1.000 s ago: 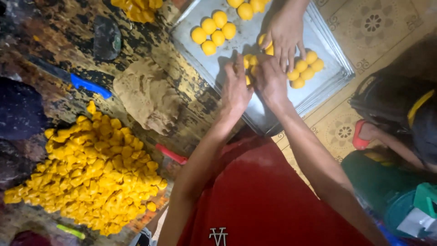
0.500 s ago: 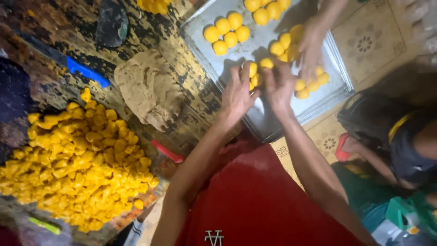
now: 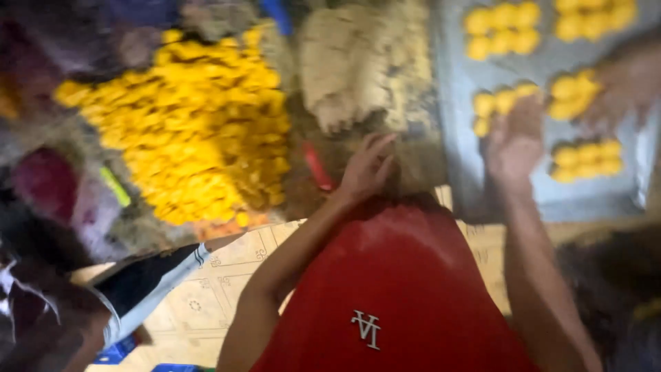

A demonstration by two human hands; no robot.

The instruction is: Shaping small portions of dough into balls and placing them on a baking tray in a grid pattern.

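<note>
**Yellow balls, pale dough, grey metal**

Yellow dominates the blurred head view: a loose, knobbly heap of yellow pieces (image 3: 186,131) spreads over the dark, mottled bench (image 3: 413,172), each piece small and rounded. Just beside the heap sits a mound of tan dough (image 3: 348,62), matte and crumbly at its lower edge. A short red stick-like thing (image 3: 318,167) lies on the bench below that mound.

To the right lies a flat grey metal tray (image 3: 454,124), smooth and dull, carrying neat clusters of yellow balls (image 3: 502,29) set in rows.

The left hand (image 3: 368,165) rests on the bench near the red thing, its fingers (image 3: 379,146) loosely spread and holding nothing. The right hand (image 3: 515,141) hovers over the tray, palm up and slack; whether it has hold of a ball cannot be told through the blur. Another person's hand (image 3: 623,83) reaches over the tray from the right, close to a cluster of balls.
</note>
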